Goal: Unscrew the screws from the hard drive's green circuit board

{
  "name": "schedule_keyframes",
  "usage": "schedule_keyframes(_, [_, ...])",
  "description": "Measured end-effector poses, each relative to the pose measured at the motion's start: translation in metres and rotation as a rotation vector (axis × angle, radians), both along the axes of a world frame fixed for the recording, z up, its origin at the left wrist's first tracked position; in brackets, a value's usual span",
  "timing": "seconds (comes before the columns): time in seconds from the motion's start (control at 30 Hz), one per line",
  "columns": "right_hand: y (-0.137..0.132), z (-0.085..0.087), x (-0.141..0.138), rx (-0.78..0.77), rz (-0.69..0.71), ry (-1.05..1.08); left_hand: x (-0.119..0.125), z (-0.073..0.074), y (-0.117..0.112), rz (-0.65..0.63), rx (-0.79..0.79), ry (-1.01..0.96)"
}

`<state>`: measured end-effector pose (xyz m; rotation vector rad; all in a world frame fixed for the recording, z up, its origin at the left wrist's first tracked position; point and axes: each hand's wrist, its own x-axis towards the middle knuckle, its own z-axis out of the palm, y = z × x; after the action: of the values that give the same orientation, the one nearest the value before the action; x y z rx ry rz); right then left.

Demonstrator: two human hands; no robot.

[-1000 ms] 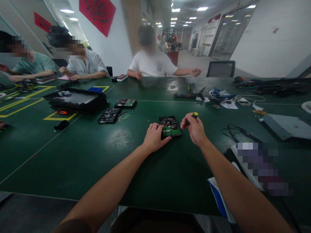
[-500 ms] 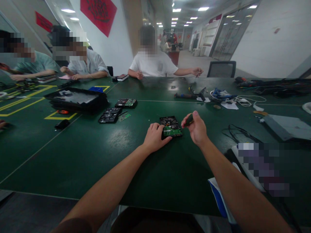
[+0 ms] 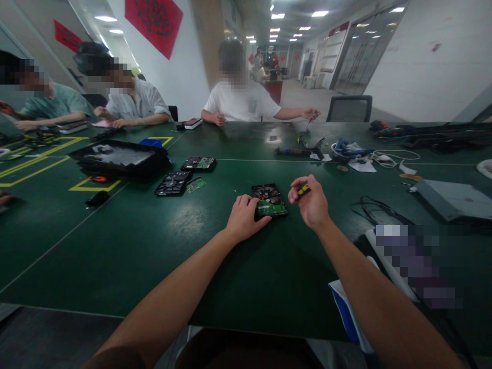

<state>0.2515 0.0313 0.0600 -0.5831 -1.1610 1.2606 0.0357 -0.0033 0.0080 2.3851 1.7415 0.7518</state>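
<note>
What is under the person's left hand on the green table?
The left hand rests on the near left corner of a hard drive, whose green circuit board faces up. That corner is covered by the hand, so its details cannot be seen.

left hand (image 3: 243,219): bare | right hand (image 3: 313,205): bare | forearms (image 3: 180,292): bare, uncovered down to the lower edge

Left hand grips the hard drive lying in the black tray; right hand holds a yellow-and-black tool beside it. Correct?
No. The head view shows the hard drive lying on the green table, not in the black tray farther left. The left hand does grip it; the right hand holds a yellow-and-black tool beside it.
</note>
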Motion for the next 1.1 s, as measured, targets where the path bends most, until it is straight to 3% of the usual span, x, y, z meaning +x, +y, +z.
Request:
schedule_keyframes(0.43, [0.007, -0.010, 0.004, 0.053, -0.183, -0.134, 0.000, -0.001, 0.001, -0.002, 0.003, 0.013])
schedule_keyframes(0.7, [0.003, -0.005, 0.000, 0.018, -0.054, -0.040, 0.001, -0.001, 0.001, 0.004, 0.000, 0.012])
schedule_keyframes(1.1, [0.006, -0.009, 0.003, 0.020, -0.141, -0.049, 0.000, 0.002, 0.000, -0.006, -0.016, 0.005])
